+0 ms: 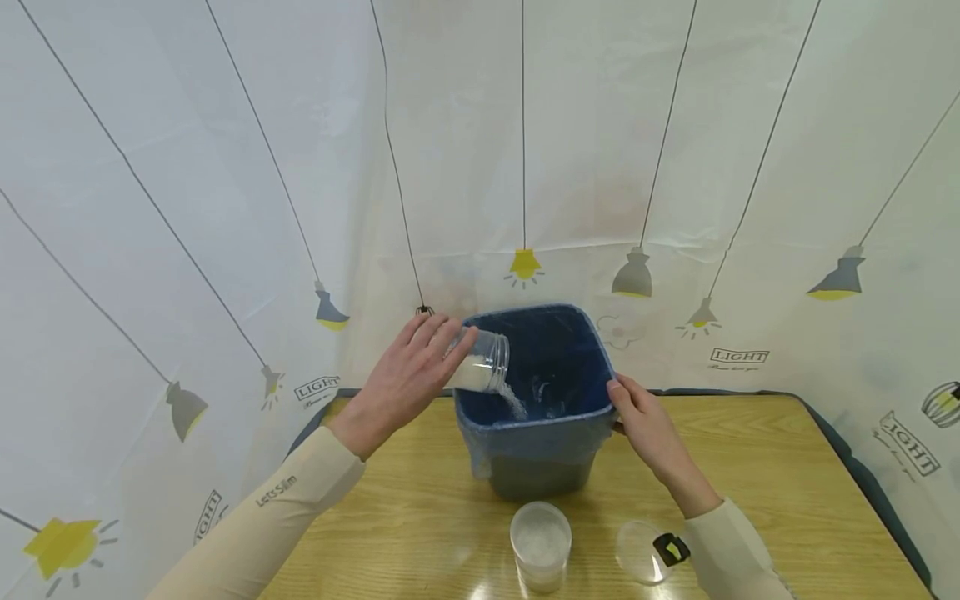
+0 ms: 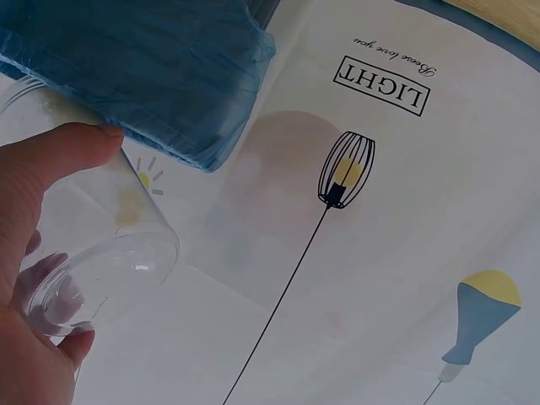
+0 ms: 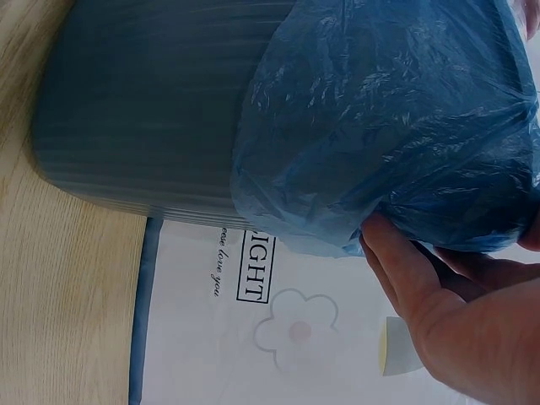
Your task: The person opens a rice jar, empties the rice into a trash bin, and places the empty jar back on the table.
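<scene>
My left hand (image 1: 415, 367) grips a clear plastic jar (image 1: 480, 361), tilted with its mouth over the bin's left side. White powder (image 1: 513, 402) streams from the jar into the bin. In the left wrist view the thumb lies along the wall of the jar (image 2: 110, 219), its base toward me. The trash bin (image 1: 542, 475) is grey-blue and lined with a blue plastic bag (image 1: 480, 442) folded over its rim. My right hand (image 1: 643, 421) pinches the bin's right rim through the bag. In the right wrist view its fingers press on the bag (image 3: 371, 152).
A second clear jar (image 1: 540, 542) with whitish contents stands in front of the bin. Right of it lies a clear round lid (image 1: 642, 552) on the wooden table (image 1: 757, 467). A white sheet (image 1: 465, 125) printed with lamps hangs behind the table.
</scene>
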Demonstrator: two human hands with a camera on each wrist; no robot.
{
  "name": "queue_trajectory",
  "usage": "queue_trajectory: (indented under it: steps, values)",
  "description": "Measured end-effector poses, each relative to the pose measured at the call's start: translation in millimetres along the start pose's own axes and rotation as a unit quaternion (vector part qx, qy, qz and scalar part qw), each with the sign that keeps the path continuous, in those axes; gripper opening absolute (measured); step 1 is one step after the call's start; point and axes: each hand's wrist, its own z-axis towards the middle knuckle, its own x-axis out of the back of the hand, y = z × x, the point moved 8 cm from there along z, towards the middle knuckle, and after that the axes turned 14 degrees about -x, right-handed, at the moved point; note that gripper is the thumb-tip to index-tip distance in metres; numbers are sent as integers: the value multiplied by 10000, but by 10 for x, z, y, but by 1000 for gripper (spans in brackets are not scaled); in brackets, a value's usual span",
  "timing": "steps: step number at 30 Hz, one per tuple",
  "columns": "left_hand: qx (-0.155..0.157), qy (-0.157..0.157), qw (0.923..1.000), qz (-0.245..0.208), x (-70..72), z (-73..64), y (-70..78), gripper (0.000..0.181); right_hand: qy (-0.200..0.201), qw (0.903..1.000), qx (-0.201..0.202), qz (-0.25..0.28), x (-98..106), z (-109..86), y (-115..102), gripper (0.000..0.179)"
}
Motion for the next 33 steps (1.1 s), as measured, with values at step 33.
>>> queue_trajectory:
  steps: [33]
  values:
    - [-215, -336, 9979, 513, 8, 42, 41, 84, -48, 10000, 27, -14, -1, -31, -39, 65]
